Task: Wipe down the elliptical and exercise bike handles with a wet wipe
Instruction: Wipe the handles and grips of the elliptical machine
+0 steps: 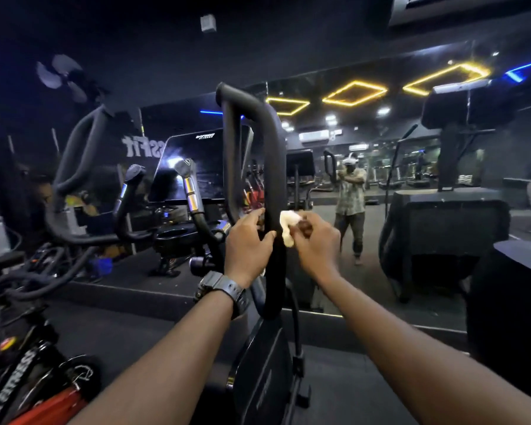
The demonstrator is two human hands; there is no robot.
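mirror (380, 240) behind handle (273, 167), console (196, 167) left

Wall mirror (380, 185) ahead, reflecting yellow diamond-shaped ceiling lights (354, 93) and a standing person's reflection (350, 197). Dark console screen (193, 167) to the left, beside a fan (62, 76) high on the wall. Tangled black cables (28, 271) low at left. Red-and-black gear (37, 388) in the bottom-left corner. Grey wristwatch (221, 289) at centre.

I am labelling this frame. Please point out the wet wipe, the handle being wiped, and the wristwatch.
wet wipe (287, 224): head view, middle of the bunched white wipe.
handle (273, 167): head view, right padded side of the loop.
wristwatch (210, 285): head view, watch face on the left wrist.
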